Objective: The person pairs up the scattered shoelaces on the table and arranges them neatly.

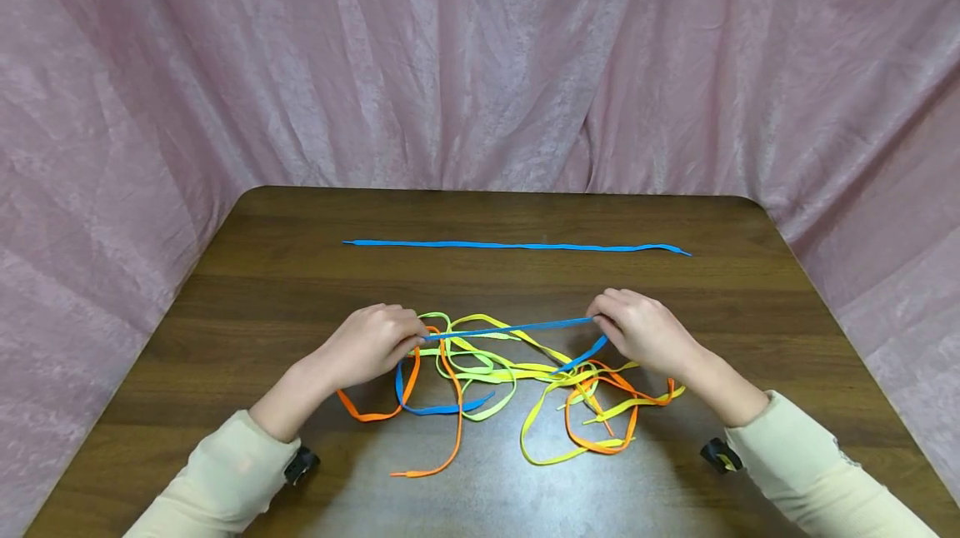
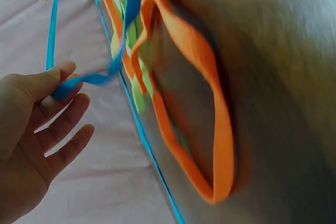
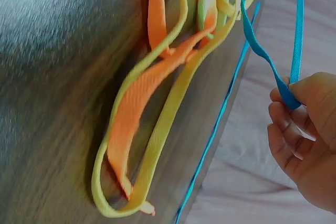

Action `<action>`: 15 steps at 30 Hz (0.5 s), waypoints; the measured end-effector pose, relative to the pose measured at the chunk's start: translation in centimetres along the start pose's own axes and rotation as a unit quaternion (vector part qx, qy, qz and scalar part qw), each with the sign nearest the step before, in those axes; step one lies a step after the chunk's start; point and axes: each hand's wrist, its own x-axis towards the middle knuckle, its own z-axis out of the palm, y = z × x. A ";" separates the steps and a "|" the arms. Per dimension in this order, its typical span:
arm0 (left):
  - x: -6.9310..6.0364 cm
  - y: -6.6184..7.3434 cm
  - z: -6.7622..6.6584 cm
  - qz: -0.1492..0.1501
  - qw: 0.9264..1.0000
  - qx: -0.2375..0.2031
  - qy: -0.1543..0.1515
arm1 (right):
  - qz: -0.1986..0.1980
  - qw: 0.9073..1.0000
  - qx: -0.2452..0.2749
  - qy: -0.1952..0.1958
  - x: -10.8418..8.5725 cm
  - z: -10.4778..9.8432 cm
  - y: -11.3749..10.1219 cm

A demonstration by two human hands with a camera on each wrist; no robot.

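Above the pile near the middle of the table (image 1: 225, 288), we've got one blue lace (image 1: 517, 327) running nearly straight from hand to hand. Our left hand (image 1: 375, 341) pinches it between thumb and index finger, and the left wrist view shows the other fingers loosely spread, not wrapped round anything. Our right hand (image 1: 641, 326) has the same sort of thumb-and-finger pinch going, with the rest of its fingers bent. Past the left pinch, the lace hangs down and bends round so that its tip sits beside an orange strand; past the right pinch, the other length slants down into the heap.

Under all that we've got a proper mess: orange laces (image 2: 223, 140), yellow laces (image 3: 176, 95) and lime-green laces (image 2: 137, 98), looped over each other. We can't really tell how many there are. Farther back, a second blue lace (image 1: 517, 246) lies almost straight across the wood, well apart from the tangle. Behind the table we have a pink curtain (image 1: 480, 63) hanging in folds.
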 end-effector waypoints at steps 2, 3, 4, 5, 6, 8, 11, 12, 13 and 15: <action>-0.1 -0.4 -0.3 -0.012 1.000 0.000 0.002 | 0.013 1.000 -0.001 0.003 -0.2 -0.2 0.4; -0.2 -0.6 -0.5 -0.018 1.000 0.000 0.003 | 0.018 1.000 -0.002 0.004 -0.3 -0.3 0.6; -0.3 -0.8 -0.7 -0.022 1.000 0.000 0.003 | 0.024 1.000 -0.003 0.003 -0.4 -0.4 0.8; -0.4 -1.0 -0.8 -0.027 1.000 -0.001 0.002 | 0.028 1.000 -0.004 0.003 -0.5 -0.5 1.1; -0.4 -1.2 -1.0 -0.033 0.999 -0.001 0.000 | 0.032 0.999 -0.004 0.001 -0.6 -0.5 1.3; -0.6 -1.6 -1.2 -0.042 0.999 -0.001 -0.002 | 0.036 0.999 -0.006 -0.003 -0.9 -0.6 1.7; -0.9 -2.1 -1.3 -0.054 0.999 0.004 -0.004 | 0.041 0.999 -0.008 -0.004 -1.3 -0.5 2.3; -1.1 -2.2 -1.3 -0.057 0.998 0.005 -0.003 | 0.043 0.999 -0.010 -0.004 -1.4 -0.6 2.4; -1.2 -2.4 -1.3 -0.060 0.998 0.005 -0.003 | 0.047 0.999 -0.011 -0.005 -1.5 -0.6 2.6; -1.5 -2.7 -1.2 -0.064 0.998 0.007 -0.006 | 0.053 0.998 -0.013 -0.008 -1.8 -0.7 3.0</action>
